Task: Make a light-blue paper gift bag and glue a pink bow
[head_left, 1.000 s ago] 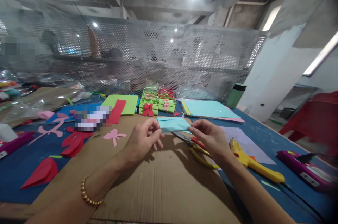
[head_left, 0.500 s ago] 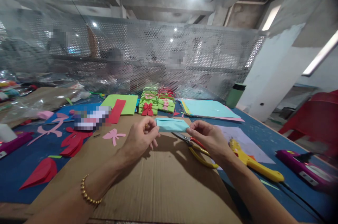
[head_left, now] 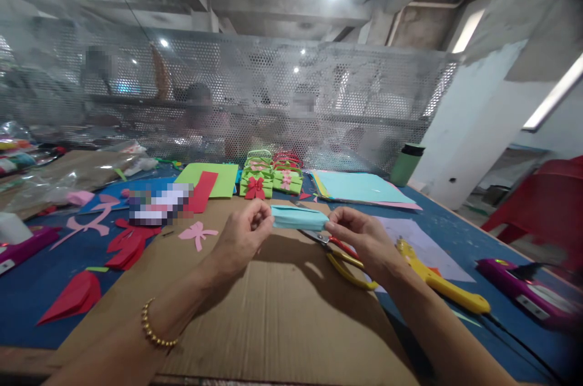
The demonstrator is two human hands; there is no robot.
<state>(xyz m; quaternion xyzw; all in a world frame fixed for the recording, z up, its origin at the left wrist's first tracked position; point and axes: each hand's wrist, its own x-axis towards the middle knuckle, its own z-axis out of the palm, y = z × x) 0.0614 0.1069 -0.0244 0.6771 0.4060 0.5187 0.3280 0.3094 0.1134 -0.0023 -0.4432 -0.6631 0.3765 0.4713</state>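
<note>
A folded light-blue paper (head_left: 299,217) is stretched level between my hands, above the cardboard sheet (head_left: 273,325). My left hand (head_left: 246,228) pinches its left end, and my right hand (head_left: 355,229) pinches the right end between thumb and fingers. Under the paper and my right hand lie scissors (head_left: 348,264) with red and yellow handles, partly covered. A yellow glue gun (head_left: 444,289) rests beside my right forearm on a pale lilac sheet (head_left: 414,234). To the left of my left hand is a pink paper bow (head_left: 197,234).
Small green paper bags (head_left: 256,176) with bows stand behind my hands. A stack of coloured paper (head_left: 364,187) and a green bottle (head_left: 407,165) are at back right. Red paper pieces (head_left: 75,296) lie left. A purple power strip (head_left: 523,289) sits right; a perforated metal panel (head_left: 273,82) rises behind.
The folded paper and my hands have shifted very slightly right. My left fingers have curled in closer at the paper's left end.
</note>
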